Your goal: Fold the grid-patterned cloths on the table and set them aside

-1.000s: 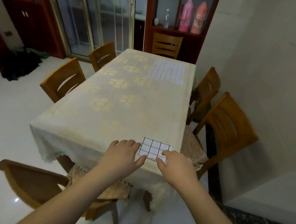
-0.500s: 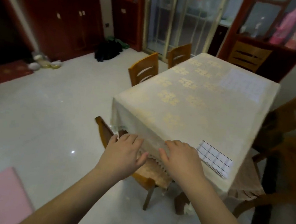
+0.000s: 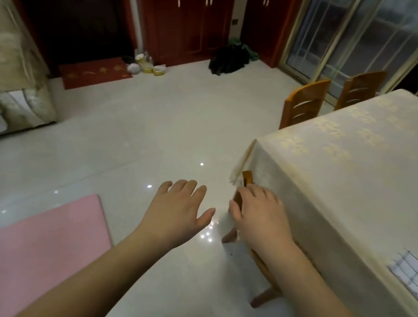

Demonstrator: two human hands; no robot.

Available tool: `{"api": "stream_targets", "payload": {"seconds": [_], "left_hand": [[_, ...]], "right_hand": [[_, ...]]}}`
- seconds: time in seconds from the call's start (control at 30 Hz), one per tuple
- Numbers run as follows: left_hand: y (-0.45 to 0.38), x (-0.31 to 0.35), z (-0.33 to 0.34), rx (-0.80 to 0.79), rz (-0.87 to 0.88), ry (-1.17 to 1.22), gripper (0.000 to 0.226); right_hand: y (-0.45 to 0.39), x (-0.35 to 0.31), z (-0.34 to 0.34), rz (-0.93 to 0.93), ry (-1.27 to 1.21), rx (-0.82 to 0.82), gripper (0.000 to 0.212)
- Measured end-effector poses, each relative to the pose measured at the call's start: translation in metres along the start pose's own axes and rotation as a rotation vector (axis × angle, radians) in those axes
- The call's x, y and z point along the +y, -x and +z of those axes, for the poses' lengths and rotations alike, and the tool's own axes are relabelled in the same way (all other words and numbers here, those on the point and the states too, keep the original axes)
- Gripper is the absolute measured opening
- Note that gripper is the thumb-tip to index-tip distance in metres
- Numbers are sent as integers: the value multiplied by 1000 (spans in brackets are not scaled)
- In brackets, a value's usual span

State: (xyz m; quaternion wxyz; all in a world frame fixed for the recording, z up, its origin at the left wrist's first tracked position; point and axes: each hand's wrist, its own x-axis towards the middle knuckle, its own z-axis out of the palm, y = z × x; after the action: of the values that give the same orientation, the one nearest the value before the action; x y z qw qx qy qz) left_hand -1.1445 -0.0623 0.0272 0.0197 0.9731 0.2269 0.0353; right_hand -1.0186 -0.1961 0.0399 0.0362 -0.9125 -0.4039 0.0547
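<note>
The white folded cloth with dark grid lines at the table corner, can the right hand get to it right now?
Probably yes. The white grid-lined cloth lies uncovered on the cream tablecloth, and the right hand, open and empty, has nothing between it and the cloth.

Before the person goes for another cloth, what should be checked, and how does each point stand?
1. Left hand free: ok, fingers spread, holding nothing, over the floor.
2. Right hand free: ok, fingers loose, holding nothing, beside the table's near corner.
3. Folded grid cloth set aside: ok, it lies flat at the table's near edge.
4. Another cloth in sight: not ok, none shows in this view.
5. Head turned to the table: not ok, the view mostly takes in floor.
6. Path along the table: cannot tell, a chair stands at its side.
</note>
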Motion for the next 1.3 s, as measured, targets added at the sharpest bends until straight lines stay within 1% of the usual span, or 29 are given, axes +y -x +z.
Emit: {"api": "stream_targets", "payload": {"seconds": [0.17, 0.3, 0.43, 0.53, 0.63, 0.8, 0.87, 1.03, 1.1, 1.17, 1.3], "left_hand": [[-18, -62, -5, 20, -26, 14, 69], [-41, -95, -5, 17, -67, 22, 74], [-78, -120, 4, 26, -88, 15, 71], [-118, -137, 14, 28, -86, -37, 69], [-162, -150, 17, -43, -74, -54, 72], [-233, -167, 8, -76, -59, -72, 73], [-259, -175, 8, -88, -46, -60, 69], [-320, -190, 12, -73, -20, -20, 72], [-346, -199, 14, -63, 8, 12, 76], [-373, -211, 19, -47, 36, 26, 80], [-435, -244, 32, -15, 74, 39, 75]], "right_hand": [[-39, -58, -4, -70, -5, 12, 50], [-73, -77, -2, -77, 12, -8, 54], [-118, -89, 8, -87, 20, -10, 57], [-162, -93, 16, -92, -8, -15, 57], [-211, -89, 20, -104, -32, -16, 57], [-286, -80, 13, -63, -109, 84, 51], [-312, -77, 10, -61, -118, 77, 51], [-364, -73, 7, -4, -138, 167, 48], [-385, -73, 7, 9, -125, 168, 53], [-411, -74, 8, 28, -105, 172, 47], [-472, -82, 11, 68, -71, 163, 48]]}}
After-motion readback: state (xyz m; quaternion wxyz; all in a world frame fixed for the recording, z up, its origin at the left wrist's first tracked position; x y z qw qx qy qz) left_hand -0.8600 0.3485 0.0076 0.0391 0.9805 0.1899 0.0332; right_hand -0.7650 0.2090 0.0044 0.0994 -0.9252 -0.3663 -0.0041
